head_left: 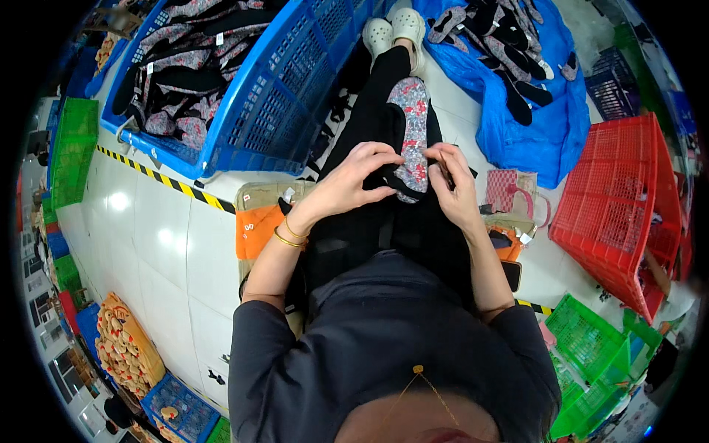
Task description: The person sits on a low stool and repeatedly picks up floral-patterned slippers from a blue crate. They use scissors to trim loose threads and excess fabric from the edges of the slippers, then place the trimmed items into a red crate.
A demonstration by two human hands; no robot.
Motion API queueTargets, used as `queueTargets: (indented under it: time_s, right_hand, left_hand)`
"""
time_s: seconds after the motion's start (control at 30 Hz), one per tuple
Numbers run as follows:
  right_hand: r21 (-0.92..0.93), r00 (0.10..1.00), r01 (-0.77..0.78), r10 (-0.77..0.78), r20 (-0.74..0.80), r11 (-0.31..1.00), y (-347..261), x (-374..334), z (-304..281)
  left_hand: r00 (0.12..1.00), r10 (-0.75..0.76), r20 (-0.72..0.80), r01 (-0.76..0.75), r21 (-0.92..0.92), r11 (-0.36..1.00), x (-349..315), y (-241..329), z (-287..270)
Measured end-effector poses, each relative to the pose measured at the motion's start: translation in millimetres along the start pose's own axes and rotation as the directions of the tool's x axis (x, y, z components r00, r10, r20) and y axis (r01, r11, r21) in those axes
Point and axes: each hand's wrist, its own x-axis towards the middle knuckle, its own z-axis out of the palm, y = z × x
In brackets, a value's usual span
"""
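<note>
Across my thighs lies a long slipper [415, 125] with a grey, red-flecked sole facing up and black fabric along its edges. The curved fingers and thumb of my left hand [353, 179] are on its left edge near the end closest to me, with black fabric between them. At the opposite edge, my right hand [456, 186] is closed, its thumb and fingertips by the sole. A small dark thing shows in my right fingers, too hidden to name.
A large blue crate [258, 96] full of similar slippers stands at the front left. More slippers lie on a blue sheet [532, 151] at the front right. Red crates [602, 192] stand right. Orange cloth [258, 229] is beside my left forearm; a phone [512, 275] is beside my right.
</note>
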Motion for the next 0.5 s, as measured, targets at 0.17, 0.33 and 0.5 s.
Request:
queueTargets:
  time_s: [0.17, 0.33, 0.5]
  right_hand:
    - [-0.433, 0.986, 0.162, -0.125, 0.114, 0.887, -22.5, -19.4, 15.4]
    - [-0.361, 0.993, -0.028, 0.068, 0.098, 0.932, 9.9, -32.6, 12.7]
    - [0.298, 0.828, -0.558, 0.494, 0.265, 0.775, 14.1, -37.0, 5.2]
  left_hand:
    - [0.992, -0.074, -0.098, 0.056, -0.170, 0.984, -6.7, 0.1, 36.1]
    - [0.967, -0.124, -0.223, 0.079, -0.200, 0.977, -16.2, 0.2, 58.9]
    - [0.835, -0.344, -0.429, 0.093, -0.506, 0.857, -37.7, 0.2, 99.6]
